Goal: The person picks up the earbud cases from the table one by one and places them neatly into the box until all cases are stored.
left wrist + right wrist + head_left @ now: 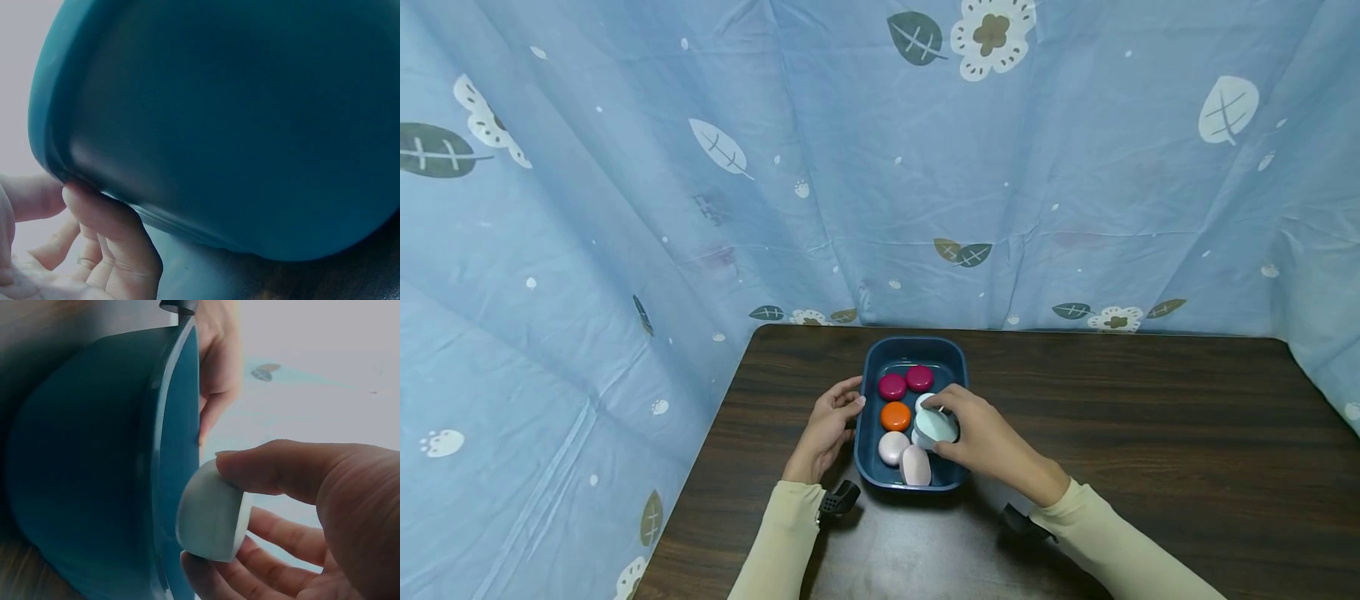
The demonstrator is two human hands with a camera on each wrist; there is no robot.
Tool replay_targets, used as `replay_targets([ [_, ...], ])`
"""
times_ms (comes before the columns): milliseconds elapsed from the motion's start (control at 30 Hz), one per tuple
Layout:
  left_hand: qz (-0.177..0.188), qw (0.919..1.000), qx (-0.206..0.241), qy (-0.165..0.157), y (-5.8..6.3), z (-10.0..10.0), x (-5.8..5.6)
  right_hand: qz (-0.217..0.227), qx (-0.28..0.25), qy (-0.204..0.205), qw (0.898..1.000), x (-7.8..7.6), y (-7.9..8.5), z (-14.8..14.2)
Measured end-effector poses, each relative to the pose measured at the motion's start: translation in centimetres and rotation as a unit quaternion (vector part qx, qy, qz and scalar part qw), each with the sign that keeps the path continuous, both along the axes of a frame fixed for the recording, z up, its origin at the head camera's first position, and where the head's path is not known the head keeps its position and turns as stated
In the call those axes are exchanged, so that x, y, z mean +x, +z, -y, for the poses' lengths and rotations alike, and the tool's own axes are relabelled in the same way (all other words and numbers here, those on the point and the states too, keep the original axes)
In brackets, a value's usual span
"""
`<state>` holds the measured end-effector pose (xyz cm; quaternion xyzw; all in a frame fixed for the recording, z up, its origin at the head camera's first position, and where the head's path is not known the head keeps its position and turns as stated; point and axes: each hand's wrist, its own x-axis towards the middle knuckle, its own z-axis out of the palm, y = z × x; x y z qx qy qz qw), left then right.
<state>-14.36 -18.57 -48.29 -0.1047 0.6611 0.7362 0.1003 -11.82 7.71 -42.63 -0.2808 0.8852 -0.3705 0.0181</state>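
Observation:
A dark blue rectangular tray (871,475) with rounded corners holds several smooth, glossy rounded pieces. Two magenta pieces (892,387) sit near its far end, with an orange piece (895,417) below them. Nearer are a round pinkish-white piece (892,448) and a tilted pale one (915,467). My left hand (829,429) holds the tray's left rim with thumb and fingers. Above the tray's right side, my right hand (981,433) pinches a pale blue-green rounded piece (209,512) with one flat face. That piece partly covers white pieces (925,402) beneath it.
The tray stands on a dark wood-grain table (1135,433), near its far edge. A blue curtain (865,167) with leaf and flower prints hangs behind and to the left. Each wrist wears a black strapped device (840,497).

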Motion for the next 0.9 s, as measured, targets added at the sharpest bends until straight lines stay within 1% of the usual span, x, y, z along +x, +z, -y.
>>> replay_targets([
  [167,0.003,1.0000,-0.001,0.001,-0.1,0.0,0.0,0.012,0.017,0.001,1.000,0.1,0.0,0.4],
  [467,0.005,1.0000,-0.003,-0.004,-0.2,0.2,0.0,0.037,0.075,-0.004,0.996,0.8,0.0,0.8],
  [700,0.006,0.9999,-0.006,-0.009,-0.1,0.3,0.0,0.011,0.111,0.011,0.994,1.2,0.1,0.4],
  [900,0.011,0.9999,-0.009,-0.007,-0.1,0.3,-0.2,0.002,0.097,-0.005,0.995,1.3,0.1,-0.8],
])
